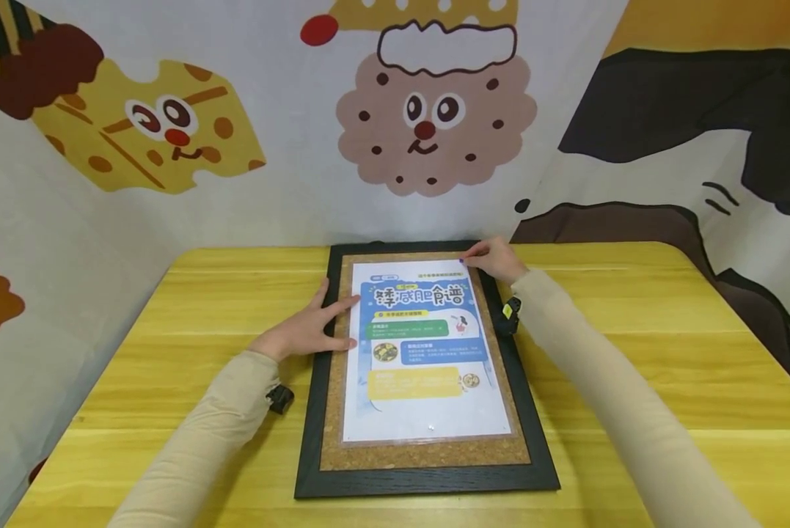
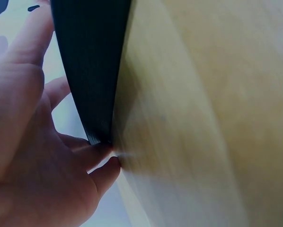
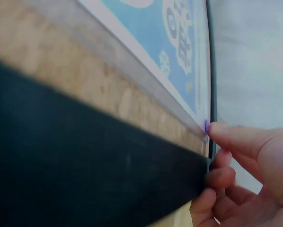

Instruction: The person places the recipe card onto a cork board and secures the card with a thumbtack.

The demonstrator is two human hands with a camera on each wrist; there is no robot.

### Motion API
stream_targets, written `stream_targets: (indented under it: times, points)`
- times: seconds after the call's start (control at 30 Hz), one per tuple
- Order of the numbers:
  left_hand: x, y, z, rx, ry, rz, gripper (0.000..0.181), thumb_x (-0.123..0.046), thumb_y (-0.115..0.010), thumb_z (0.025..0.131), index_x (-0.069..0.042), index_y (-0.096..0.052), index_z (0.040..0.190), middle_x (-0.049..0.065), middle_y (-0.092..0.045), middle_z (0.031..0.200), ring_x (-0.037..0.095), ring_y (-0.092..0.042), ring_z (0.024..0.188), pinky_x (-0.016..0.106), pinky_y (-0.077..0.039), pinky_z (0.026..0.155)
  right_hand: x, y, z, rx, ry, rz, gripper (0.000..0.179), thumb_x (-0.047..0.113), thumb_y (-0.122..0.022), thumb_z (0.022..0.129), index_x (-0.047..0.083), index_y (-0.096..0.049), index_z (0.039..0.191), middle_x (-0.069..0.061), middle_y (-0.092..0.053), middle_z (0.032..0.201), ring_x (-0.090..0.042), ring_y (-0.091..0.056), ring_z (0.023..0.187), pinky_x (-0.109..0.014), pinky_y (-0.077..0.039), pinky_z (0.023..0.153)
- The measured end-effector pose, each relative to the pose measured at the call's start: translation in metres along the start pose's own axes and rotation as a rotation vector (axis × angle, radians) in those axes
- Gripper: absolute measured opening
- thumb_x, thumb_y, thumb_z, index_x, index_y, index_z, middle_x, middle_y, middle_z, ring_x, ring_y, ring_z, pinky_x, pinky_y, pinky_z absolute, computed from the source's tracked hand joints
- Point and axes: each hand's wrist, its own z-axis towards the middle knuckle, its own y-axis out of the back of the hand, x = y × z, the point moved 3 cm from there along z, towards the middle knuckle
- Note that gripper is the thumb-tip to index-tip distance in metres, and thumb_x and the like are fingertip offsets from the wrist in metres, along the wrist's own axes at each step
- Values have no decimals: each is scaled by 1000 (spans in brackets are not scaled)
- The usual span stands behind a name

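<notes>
A black-framed corkboard (image 1: 428, 456) lies on the table with a laminated poster (image 1: 428, 418) over its cork. The poster has blue, green and yellow panels and Chinese lettering. At the poster's upper right corner, my right hand (image 1: 496, 260) holds a small purple pushpin (image 3: 207, 126) at its fingertips. Its lower fingers curl at the frame corner in the right wrist view. My left hand (image 1: 305, 326) rests across the frame's left side with fingers spread, some tips on the poster's left edge. In the left wrist view, its smaller fingers (image 2: 106, 176) touch the frame's outer edge (image 2: 92, 71).
The yellow wood-grain table (image 1: 170, 367) extends around the board. Behind it hangs a white cloth (image 1: 289, 205) printed with cartoon food. Black wrist devices (image 1: 280, 398) sit on both sleeves. A small shiny spot (image 1: 430, 427) shows near the poster's bottom.
</notes>
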Motion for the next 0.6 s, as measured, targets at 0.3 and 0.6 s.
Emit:
stream_targets:
  times: [0.3,0.6]
  points:
    - [0,0,1,-2,5,22,86,-48,-69,87,-19,-24,155,26,19,155,57,-26,131,63,-35,97,-7,15,-18,27,27,33,27,12,-59,97,-3,-67,118,-20,-59,117,-32,-47,100,-42,-41,87]
    - [-4,2,0,3,-24,16,86,-45,-69,88,-16,-24,155,28,19,154,58,-24,131,63,-35,97,-13,28,-33,55,75,-47,25,16,-60,97,-2,-69,112,-18,-63,111,-30,-49,96,-40,-40,81]
